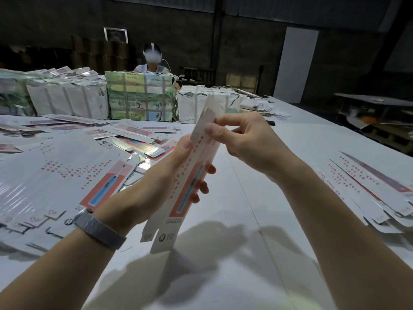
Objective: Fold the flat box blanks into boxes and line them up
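Your left hand [176, 166] is wrapped around a long, narrow box blank [178, 193] in the middle of the frame, thumb on the printed face and fingertips curling out past its right edge. The blank stands nearly upright, tilted a little to the right, lifted clear of the white surface [257, 198]; its two slotted bottom tabs hang free at the lower end. Your right hand [245, 139] pinches the blank's top flap between thumb and forefinger, the other fingers curled loosely behind. A grey mesh watch strap [100, 229] sits on your left wrist.

At the left of the frame lies a fanned spread of flat blanks [55, 175], with a looser heap [134, 137] just beyond them toward the centre. At the right edge of the frame a second batch of blanks [368, 189] lies overlapped on the surface. Across the upper part of the frame, strapped bundles [138, 97] stand side by side. Behind them sits another person [152, 66] wearing a white headset.
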Tool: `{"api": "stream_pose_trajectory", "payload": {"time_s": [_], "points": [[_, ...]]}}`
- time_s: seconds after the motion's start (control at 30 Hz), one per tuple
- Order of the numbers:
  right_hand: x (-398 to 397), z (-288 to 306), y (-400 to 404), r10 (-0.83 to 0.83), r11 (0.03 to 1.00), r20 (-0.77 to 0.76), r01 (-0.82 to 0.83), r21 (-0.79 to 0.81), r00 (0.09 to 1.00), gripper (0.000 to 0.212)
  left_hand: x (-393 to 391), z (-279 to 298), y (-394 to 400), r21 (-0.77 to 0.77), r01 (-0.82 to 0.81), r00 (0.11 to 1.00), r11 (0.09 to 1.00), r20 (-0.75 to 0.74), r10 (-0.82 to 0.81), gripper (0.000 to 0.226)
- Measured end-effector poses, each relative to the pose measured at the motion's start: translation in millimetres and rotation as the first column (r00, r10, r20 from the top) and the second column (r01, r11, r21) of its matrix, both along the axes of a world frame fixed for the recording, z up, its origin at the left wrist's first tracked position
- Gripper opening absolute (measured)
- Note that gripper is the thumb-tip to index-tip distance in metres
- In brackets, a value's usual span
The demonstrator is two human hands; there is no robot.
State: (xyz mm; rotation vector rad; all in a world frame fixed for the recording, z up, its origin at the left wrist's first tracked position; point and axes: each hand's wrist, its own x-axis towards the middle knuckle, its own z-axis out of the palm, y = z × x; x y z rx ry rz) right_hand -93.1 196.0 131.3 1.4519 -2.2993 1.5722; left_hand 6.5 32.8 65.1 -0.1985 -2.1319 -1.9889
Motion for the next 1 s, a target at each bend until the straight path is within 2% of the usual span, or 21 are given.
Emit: {"api": "stream_pose_trajectory", "payload": {"time_s": [0.07, 0.17, 0.3, 0.33, 0.4, 0.47, 0.57, 0.67, 0.7, 0.77, 0.8, 0.9, 1.0], "points": [[1, 0, 0, 0.009, 1.000, 0.012, -0.009, -0.015, 1.000, 0.032, -3, -1, 1, 0.004, 0.012, 1.000, 1.000, -0.009, -0.012, 0.053], [6, -1, -5, -0.080, 0.994, -0.039, 0.077, -0.075, 0.996, 0.039, -8, 0, 6, 0.027, 0.000, 1.000, 1.000, -0.019, 0.001, 0.052], [14, 2, -12, -0.134, 0.973, -0.060, 0.120, -0.195, 0.989, 0.042, -9, -2, 10, 0.074, 0.014, 0.999, 0.997, -0.048, -0.010, 0.037], [17, 3, -13, -0.148, 0.967, -0.075, 0.128, -0.222, 0.986, 0.041, -8, -4, 12, 0.023, -0.010, 0.998, 1.000, -0.059, 0.012, 0.042], [22, 0, -16, -0.190, 0.950, -0.108, 0.154, -0.272, 0.976, 0.039, -5, -6, 14, -0.114, -0.104, 0.991, 0.988, -0.095, 0.094, 0.068], [28, -4, -18, -0.273, 0.924, -0.157, 0.213, -0.318, 0.949, 0.039, -4, -8, 16, -0.222, -0.208, 0.968, 0.952, -0.187, 0.168, 0.084], [33, -8, -23, -0.360, 0.897, -0.230, 0.268, -0.351, 0.904, 0.044, -1, -6, 19, -0.312, -0.331, 0.910, 0.890, -0.356, 0.214, 0.094], [38, -7, -24, -0.395, 0.890, -0.306, 0.278, -0.361, 0.866, 0.045, 0, -6, 26, -0.343, -0.454, 0.823, 0.822, -0.515, 0.240, 0.087], [39, -8, -24, -0.384, 0.892, -0.313, 0.262, -0.368, 0.868, 0.038, 0, -5, 27, -0.320, -0.450, 0.812, 0.834, -0.534, 0.234, 0.084], [40, -9, -23, -0.347, 0.892, -0.293, 0.217, -0.396, 0.891, 0.014, 1, -2, 26, -0.194, -0.361, 0.825, 0.912, -0.522, 0.216, 0.080], [39, -10, -23, -0.352, 0.882, -0.273, 0.219, -0.417, 0.895, 0.013, 2, 0, 25, -0.113, -0.319, 0.835, 0.941, -0.503, 0.222, 0.077], [32, -16, -26, -0.361, 0.887, -0.209, 0.265, -0.378, 0.909, 0.031, 6, 4, 25, 0.064, -0.234, 0.867, 0.970, -0.437, 0.238, 0.064], [33, -23, -30, -0.262, 0.923, -0.072, 0.228, -0.311, 0.962, 0.036, 5, 2, 27, 0.122, -0.193, 0.893, 0.974, -0.390, 0.225, 0.056]]}}
